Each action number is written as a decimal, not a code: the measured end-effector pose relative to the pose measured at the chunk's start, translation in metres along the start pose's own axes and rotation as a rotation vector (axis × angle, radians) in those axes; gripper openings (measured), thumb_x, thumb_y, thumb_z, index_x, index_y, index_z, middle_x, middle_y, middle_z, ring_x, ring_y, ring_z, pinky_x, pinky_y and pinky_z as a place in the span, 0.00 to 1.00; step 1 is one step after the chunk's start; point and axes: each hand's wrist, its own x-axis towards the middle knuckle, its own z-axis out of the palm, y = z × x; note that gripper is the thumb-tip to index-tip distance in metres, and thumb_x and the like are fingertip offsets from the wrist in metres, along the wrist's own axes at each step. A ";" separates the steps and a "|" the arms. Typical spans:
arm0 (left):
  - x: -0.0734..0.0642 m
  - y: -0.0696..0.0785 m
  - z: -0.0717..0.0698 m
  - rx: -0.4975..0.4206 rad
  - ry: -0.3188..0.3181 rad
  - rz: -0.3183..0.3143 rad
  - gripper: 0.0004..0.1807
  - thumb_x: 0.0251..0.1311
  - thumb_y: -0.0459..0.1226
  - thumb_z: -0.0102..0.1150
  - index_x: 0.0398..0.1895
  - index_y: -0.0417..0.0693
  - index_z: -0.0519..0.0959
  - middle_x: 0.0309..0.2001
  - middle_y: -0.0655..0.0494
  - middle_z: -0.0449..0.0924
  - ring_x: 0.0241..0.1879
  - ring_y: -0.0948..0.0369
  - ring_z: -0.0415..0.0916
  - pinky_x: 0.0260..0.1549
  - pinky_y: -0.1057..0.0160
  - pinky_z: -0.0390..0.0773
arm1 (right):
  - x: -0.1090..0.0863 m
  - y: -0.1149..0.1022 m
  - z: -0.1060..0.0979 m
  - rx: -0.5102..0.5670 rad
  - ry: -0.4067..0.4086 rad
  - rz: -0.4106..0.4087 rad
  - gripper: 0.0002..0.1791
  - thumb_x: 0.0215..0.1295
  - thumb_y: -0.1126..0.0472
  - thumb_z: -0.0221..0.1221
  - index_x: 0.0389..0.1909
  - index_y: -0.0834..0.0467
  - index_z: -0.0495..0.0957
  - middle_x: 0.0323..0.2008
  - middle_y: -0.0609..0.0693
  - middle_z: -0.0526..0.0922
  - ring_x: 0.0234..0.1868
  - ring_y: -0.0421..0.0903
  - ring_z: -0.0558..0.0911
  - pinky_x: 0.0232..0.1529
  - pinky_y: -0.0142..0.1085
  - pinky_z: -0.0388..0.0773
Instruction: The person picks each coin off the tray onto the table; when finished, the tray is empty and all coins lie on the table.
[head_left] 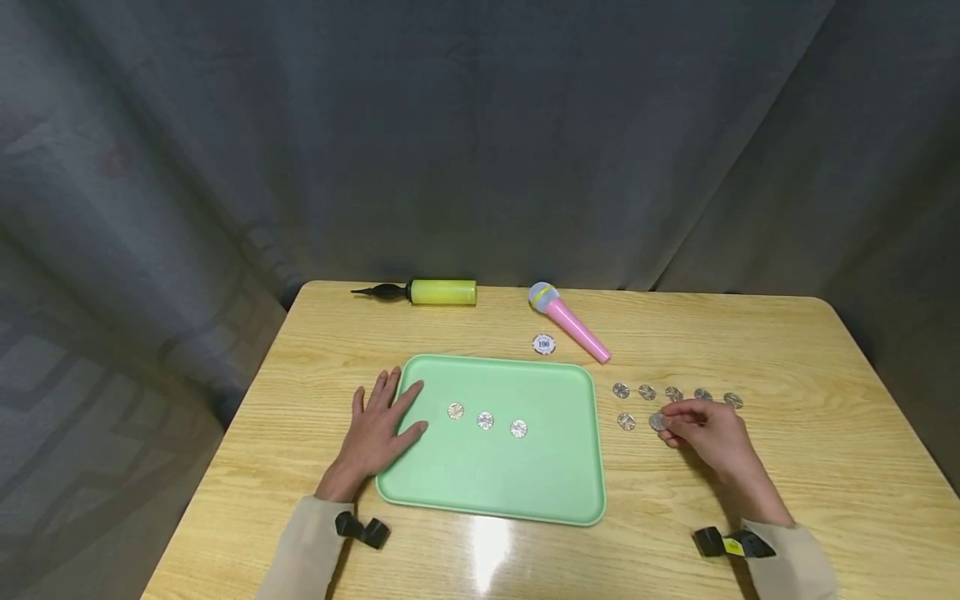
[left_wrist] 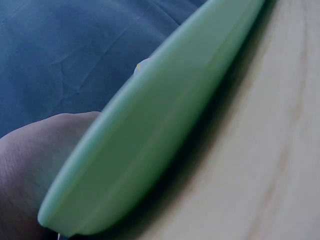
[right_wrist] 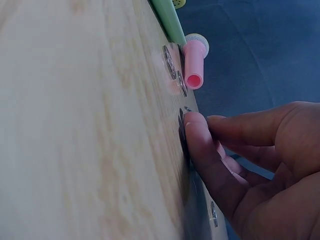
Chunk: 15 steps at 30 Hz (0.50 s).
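My left hand (head_left: 373, 437) rests with spread, straight fingers over the left rim of a green tray (head_left: 487, 492). In the left wrist view the tray's side wall (left_wrist: 135, 130) hides most of that hand. Three coins, the middle one (head_left: 485, 421) among them, lie in a slanting line on the tray. Right of the tray, my right hand (head_left: 705, 433) pinches a silver coin (head_left: 657, 422) by its edge, low over the table. Beside it lies another coin (head_left: 626, 422), and behind is a row of several more, including one at the left end (head_left: 621, 390).
A pink toy microphone (head_left: 573, 325) lies behind the tray on the wooden table (head_left: 780, 342), near a white chip marked 100 (head_left: 543, 344). At the back left is a yellow-green hand pump (head_left: 442, 292) with a black nozzle. Dark curtains (head_left: 480, 150) hang behind the table.
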 end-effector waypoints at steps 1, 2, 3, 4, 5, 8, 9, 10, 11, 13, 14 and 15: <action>0.000 0.000 0.000 0.000 -0.001 -0.001 0.37 0.64 0.54 0.56 0.76 0.55 0.65 0.80 0.39 0.50 0.80 0.39 0.45 0.71 0.28 0.42 | 0.000 0.000 0.000 -0.006 -0.001 0.003 0.13 0.67 0.76 0.54 0.49 0.80 0.76 0.36 0.64 0.87 0.28 0.34 0.86 0.33 0.30 0.85; 0.000 0.000 0.000 0.001 -0.002 -0.002 0.37 0.64 0.54 0.56 0.76 0.55 0.65 0.80 0.39 0.50 0.80 0.39 0.45 0.71 0.28 0.42 | 0.001 0.000 0.001 -0.007 0.001 0.009 0.13 0.67 0.76 0.54 0.49 0.79 0.77 0.36 0.64 0.87 0.28 0.34 0.86 0.34 0.29 0.86; 0.000 0.000 0.000 0.001 -0.003 -0.002 0.37 0.64 0.54 0.56 0.76 0.55 0.65 0.80 0.39 0.50 0.80 0.39 0.45 0.71 0.28 0.41 | 0.001 0.001 0.001 -0.016 0.004 0.008 0.13 0.67 0.76 0.54 0.49 0.79 0.77 0.36 0.64 0.87 0.28 0.34 0.86 0.33 0.29 0.85; 0.000 0.000 0.000 0.000 -0.003 -0.002 0.37 0.64 0.54 0.56 0.76 0.55 0.65 0.80 0.39 0.50 0.80 0.39 0.45 0.71 0.28 0.41 | 0.001 0.001 0.002 -0.026 0.010 0.006 0.12 0.67 0.75 0.55 0.48 0.79 0.77 0.36 0.65 0.87 0.28 0.33 0.85 0.33 0.29 0.85; 0.000 0.000 0.000 0.000 -0.004 -0.001 0.37 0.65 0.54 0.56 0.76 0.55 0.65 0.80 0.39 0.50 0.80 0.39 0.44 0.71 0.28 0.41 | 0.001 0.001 0.003 -0.039 0.015 0.002 0.12 0.67 0.75 0.56 0.48 0.79 0.78 0.35 0.65 0.87 0.27 0.33 0.85 0.32 0.29 0.85; 0.000 0.000 0.000 -0.003 -0.003 0.001 0.37 0.65 0.54 0.56 0.76 0.55 0.64 0.80 0.39 0.50 0.80 0.39 0.44 0.71 0.28 0.41 | 0.000 0.001 0.006 -0.079 0.033 -0.012 0.11 0.66 0.74 0.58 0.45 0.77 0.79 0.34 0.65 0.87 0.26 0.33 0.84 0.30 0.28 0.84; 0.000 0.000 0.000 -0.004 -0.003 0.001 0.37 0.65 0.53 0.56 0.76 0.55 0.65 0.80 0.39 0.50 0.80 0.39 0.45 0.71 0.28 0.41 | 0.000 0.001 0.006 -0.092 0.038 -0.019 0.10 0.66 0.74 0.58 0.44 0.77 0.80 0.33 0.65 0.87 0.25 0.33 0.83 0.29 0.28 0.84; 0.000 0.000 0.000 -0.004 -0.003 0.002 0.37 0.65 0.53 0.57 0.76 0.55 0.65 0.80 0.39 0.50 0.80 0.39 0.45 0.71 0.28 0.41 | 0.000 0.000 0.007 -0.104 0.042 -0.022 0.10 0.65 0.74 0.59 0.44 0.77 0.80 0.33 0.65 0.87 0.25 0.33 0.83 0.29 0.28 0.83; 0.000 0.000 0.000 -0.004 -0.003 0.002 0.37 0.65 0.53 0.57 0.76 0.55 0.64 0.80 0.39 0.50 0.80 0.39 0.45 0.71 0.28 0.41 | 0.000 -0.001 0.007 -0.117 0.045 -0.025 0.10 0.65 0.74 0.59 0.43 0.76 0.81 0.32 0.64 0.88 0.24 0.33 0.83 0.28 0.28 0.83; 0.000 0.000 0.000 -0.004 -0.005 0.001 0.37 0.65 0.53 0.57 0.76 0.55 0.64 0.80 0.39 0.50 0.80 0.39 0.44 0.71 0.28 0.41 | 0.000 -0.002 0.008 -0.135 0.051 -0.024 0.09 0.65 0.73 0.60 0.43 0.76 0.81 0.31 0.63 0.88 0.24 0.33 0.83 0.27 0.28 0.83; 0.000 0.000 0.000 -0.003 -0.006 0.000 0.37 0.65 0.53 0.57 0.76 0.55 0.64 0.80 0.39 0.50 0.80 0.39 0.44 0.71 0.28 0.41 | 0.000 -0.002 0.008 -0.143 0.053 -0.022 0.09 0.64 0.73 0.60 0.43 0.75 0.81 0.31 0.62 0.88 0.24 0.33 0.82 0.27 0.28 0.82; 0.000 0.000 0.000 -0.002 -0.007 -0.001 0.37 0.65 0.53 0.57 0.76 0.55 0.64 0.80 0.39 0.50 0.80 0.39 0.44 0.71 0.28 0.41 | -0.001 -0.003 0.008 -0.150 0.055 -0.020 0.09 0.64 0.73 0.61 0.42 0.75 0.82 0.31 0.62 0.88 0.23 0.34 0.82 0.27 0.28 0.82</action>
